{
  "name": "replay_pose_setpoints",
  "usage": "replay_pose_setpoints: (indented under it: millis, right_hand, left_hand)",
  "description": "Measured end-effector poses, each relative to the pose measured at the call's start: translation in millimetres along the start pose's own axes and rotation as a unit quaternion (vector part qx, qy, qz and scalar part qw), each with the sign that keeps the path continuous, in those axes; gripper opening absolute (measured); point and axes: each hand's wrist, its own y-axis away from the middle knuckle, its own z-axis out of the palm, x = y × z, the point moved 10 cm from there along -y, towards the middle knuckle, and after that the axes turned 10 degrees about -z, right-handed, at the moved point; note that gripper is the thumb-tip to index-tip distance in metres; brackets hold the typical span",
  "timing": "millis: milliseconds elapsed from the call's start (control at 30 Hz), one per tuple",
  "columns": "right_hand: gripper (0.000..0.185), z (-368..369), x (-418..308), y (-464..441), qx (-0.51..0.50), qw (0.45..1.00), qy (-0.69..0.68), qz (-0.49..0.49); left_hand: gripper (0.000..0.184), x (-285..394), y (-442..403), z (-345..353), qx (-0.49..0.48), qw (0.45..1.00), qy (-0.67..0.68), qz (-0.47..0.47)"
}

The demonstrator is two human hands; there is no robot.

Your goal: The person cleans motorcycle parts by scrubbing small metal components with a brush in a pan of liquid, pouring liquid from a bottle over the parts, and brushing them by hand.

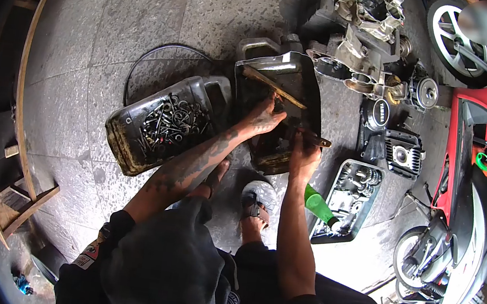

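At near right, a green bottle [318, 205] is seen against a tray [372, 199] holding metal gears [368, 176]. At left, bolts [171, 122] are piled in a cut-open container [119, 146]. In the middle, a brown handle [321, 141] is gripped in the closed right hand [305, 156], over a dark pan [312, 109]. Slightly farther, the left hand [265, 117] is held with fingers curled; whether anything is grasped cannot be told. Beyond it, a wooden stick [273, 86] is laid across the pan. Engine casings [358, 60] are grouped at far right.
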Motion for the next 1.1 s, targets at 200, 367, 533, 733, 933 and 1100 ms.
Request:
replay_pose_setpoints:
  millis: [200,367,533,733,933,1100]
  right_hand:
    - [0.019,-0.3,-5.5,-0.4,-0.001,1.0,-0.021,0.003]
    - [0.017,-2.0,-6.7,-0.4,0.0,1.0,0.008,0.007]
    - [0.016,7.4,-10.9,-3.1,-0.013,0.999,0.03,-0.034]
    - [0.022,-11.5,-20.6,-6.6,0.04,0.998,-0.058,-0.007]
    - [0.016,-1.5,-65.9,-14.0,0.001,0.99,-0.128,-0.059]
    - [0.015,-4.5,-53.0,-22.1,0.021,0.997,-0.064,-0.023]
  left_hand:
    - [0.035,-65.0,-49.3,27.0,0.071,0.977,0.15,0.134]
    - [0.033,-12.3,-9.7,-5.6,0.082,0.995,0.015,0.045]
    - [0.042,-13.1,8.0,12.5,-0.156,0.92,0.321,-0.163]
    - [0.047,-28.3,8.9,22.5,-0.16,0.878,0.385,-0.236]
    - [0.045,-32.7,5.8,16.4,-0.108,0.926,0.297,-0.206]
    - [0.043,-36.2,7.4,10.8,-0.073,0.923,0.301,-0.228]
